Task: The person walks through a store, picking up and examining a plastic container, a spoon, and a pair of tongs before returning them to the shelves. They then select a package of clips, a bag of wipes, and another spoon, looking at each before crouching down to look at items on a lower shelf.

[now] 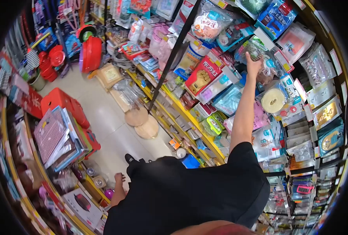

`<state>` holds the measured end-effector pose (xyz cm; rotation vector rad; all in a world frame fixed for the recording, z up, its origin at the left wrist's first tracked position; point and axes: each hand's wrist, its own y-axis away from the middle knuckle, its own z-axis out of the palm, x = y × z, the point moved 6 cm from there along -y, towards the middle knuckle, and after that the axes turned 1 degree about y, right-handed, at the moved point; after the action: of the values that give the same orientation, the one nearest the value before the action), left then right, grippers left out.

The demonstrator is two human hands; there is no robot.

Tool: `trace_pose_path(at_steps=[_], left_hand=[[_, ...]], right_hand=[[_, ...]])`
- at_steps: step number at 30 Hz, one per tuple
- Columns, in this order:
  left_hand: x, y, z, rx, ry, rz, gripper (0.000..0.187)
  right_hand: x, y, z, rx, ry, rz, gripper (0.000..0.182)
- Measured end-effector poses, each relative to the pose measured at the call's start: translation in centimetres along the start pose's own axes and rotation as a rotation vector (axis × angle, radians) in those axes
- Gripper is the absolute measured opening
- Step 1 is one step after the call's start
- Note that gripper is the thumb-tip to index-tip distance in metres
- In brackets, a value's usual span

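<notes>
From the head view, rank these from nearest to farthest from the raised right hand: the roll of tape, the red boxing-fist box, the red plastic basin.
1. Roll of tape: just below the right hand, on the shelf.
2. Red boxing-fist box: to the hand's left, same shelving.
3. Red plastic basin: far down the aisle, upper left.

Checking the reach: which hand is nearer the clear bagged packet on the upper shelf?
Right. The right hand is up at the clear bagged packet, touching it; the left hand hangs low, far below it.

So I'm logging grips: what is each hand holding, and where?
Right hand grasps a clear packet on the shelf by its lower edge; left hand holds nothing.
</notes>
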<state>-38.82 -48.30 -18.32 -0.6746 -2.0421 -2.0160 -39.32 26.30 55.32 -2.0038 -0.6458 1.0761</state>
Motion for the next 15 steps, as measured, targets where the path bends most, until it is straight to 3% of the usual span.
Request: trace_pose_path(at_steps=[1, 4, 5, 9, 12, 13, 15], left_hand=[[1.7, -1.9, -0.6, 0.008, -0.021, 0.046, 0.015], [9.2, -2.3, -0.9, 0.019, -0.018, 0.111, 0.017], [11.5, -2.8, -0.8, -0.003, -0.027, 0.135, 0.018], [16.2, -4.2, 0.6, -0.051, -0.079, 0.135, 0.021], [17.5, -6.1, 1.8, -0.066, -0.146, 0.054, 0.021], [17.7, -6.3, 2.2, -0.063, -0.162, 0.026, 0.020], [18.3, -7.3, 2.9, -0.107, -0.219, -0.041, 0.019]], right_hand=[[1.3, -0.5, 0.7, 0.070, -0.011, 0.004, 0.099], [4.2, -1.7, 1.8, 0.169, 0.157, 0.089, 0.101], [2.5, -1.1, 1.0, 0.150, 0.197, 0.175, 0.097], [0.4, -1.3, 2.1, -0.171, -0.486, 0.276, 0.094], [1.4, -1.8, 3.3, -0.272, -0.611, 0.350, 0.090], [1.8, -1.6, 3.0, -0.137, -0.632, 0.367, 0.066], [2.6, -1.8, 3.4, -0.191, -0.667, 0.356, 0.063]])
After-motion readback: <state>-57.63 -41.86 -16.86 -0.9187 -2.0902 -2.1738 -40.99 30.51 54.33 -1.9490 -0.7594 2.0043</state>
